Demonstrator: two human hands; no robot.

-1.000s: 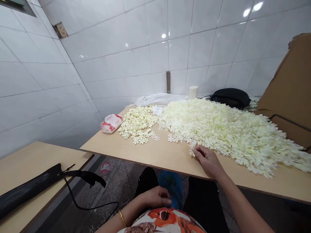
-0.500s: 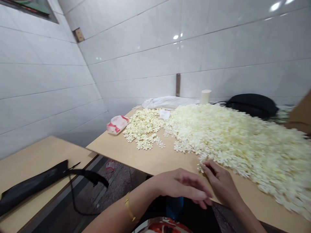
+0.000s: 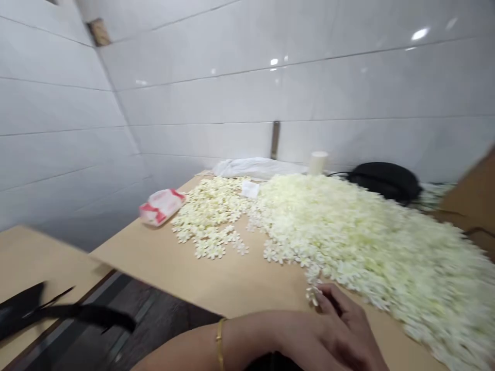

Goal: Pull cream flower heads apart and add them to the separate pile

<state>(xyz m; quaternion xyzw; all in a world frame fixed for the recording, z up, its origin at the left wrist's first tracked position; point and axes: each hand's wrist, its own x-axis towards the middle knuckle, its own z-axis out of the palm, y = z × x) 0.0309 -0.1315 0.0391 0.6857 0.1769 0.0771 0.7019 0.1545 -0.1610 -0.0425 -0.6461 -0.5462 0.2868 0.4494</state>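
Near the bottom edge, two hands close together on the front of the wooden table (image 3: 216,278); left hand (image 3: 305,342) laid across in front, gold bangle (image 3: 220,342) on its wrist, fingers loosely curled and resting over the right hand (image 3: 350,322); nothing visibly held in the left, though its fingertips run out of view; right hand mostly covered, fingertips (image 3: 323,298) pinched on or just touching a small cream flower (image 3: 312,294) at the near edge of the big heap of flowers (image 3: 367,242); too blurred to say whether gripped or only touched.

Big heap spread over the right and middle of the table, reaching back to the tiled wall (image 3: 232,103); smaller, flatter patch of the same flowers (image 3: 211,219) to its left, a bare strip of wood between the two near the front; white slip of paper (image 3: 250,189) where the patches meet at the back; red-and-white packet (image 3: 161,206) just left of the small patch; white cloth (image 3: 255,167) against the wall behind; pale cylinder (image 3: 318,162) upright beside it; black bag (image 3: 384,180) further right, behind the heap; brown cardboard (image 3: 474,201) at the right edge.

Second table (image 3: 34,257) lower left, black strap (image 3: 62,312) lying across it, smeared by motion.
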